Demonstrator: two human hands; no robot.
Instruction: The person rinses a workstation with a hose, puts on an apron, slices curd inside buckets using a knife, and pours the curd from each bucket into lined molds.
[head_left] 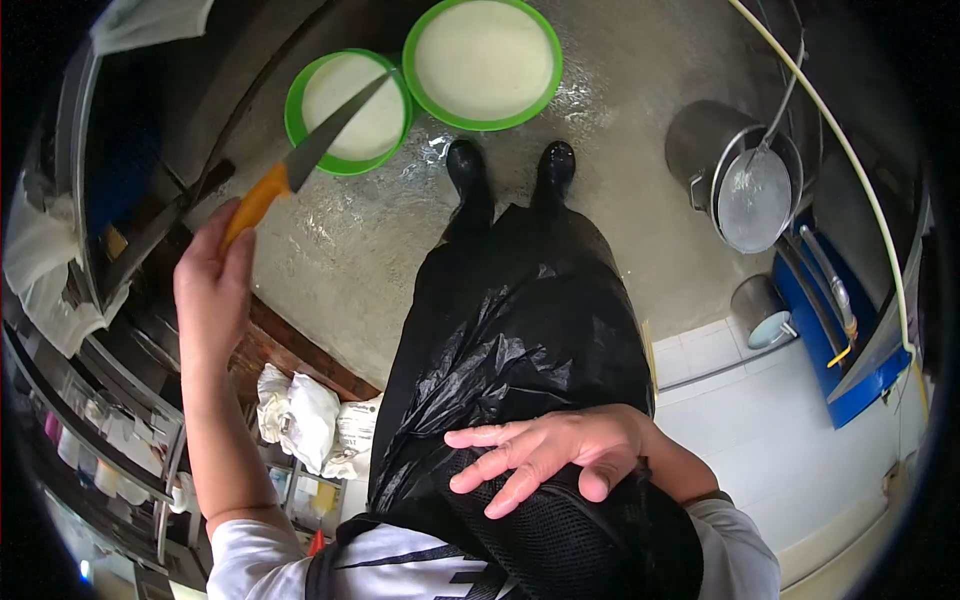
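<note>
My left hand (215, 268) is closed round the orange handle of a knife (298, 168), held out to the left with its long blade slanting up and away. In the view, the blade tip overlaps the smaller green tub (345, 110), which holds a whitish content. Beside that tub stands a larger green tub (485, 60), also filled with something white. My right hand (555, 452) is empty, its wet-looking fingers spread in front of the black plastic apron (520, 330). Whether it touches the apron I cannot tell.
Black boots (470, 180) stand on the wet concrete floor (330, 260). To the right are a metal pot (700, 150) with a round strainer (755, 200), a small pot (760, 305), a blue container (850, 390) and a pale hose (850, 150). White bags (310, 415) and shelving (90, 430) are on the left.
</note>
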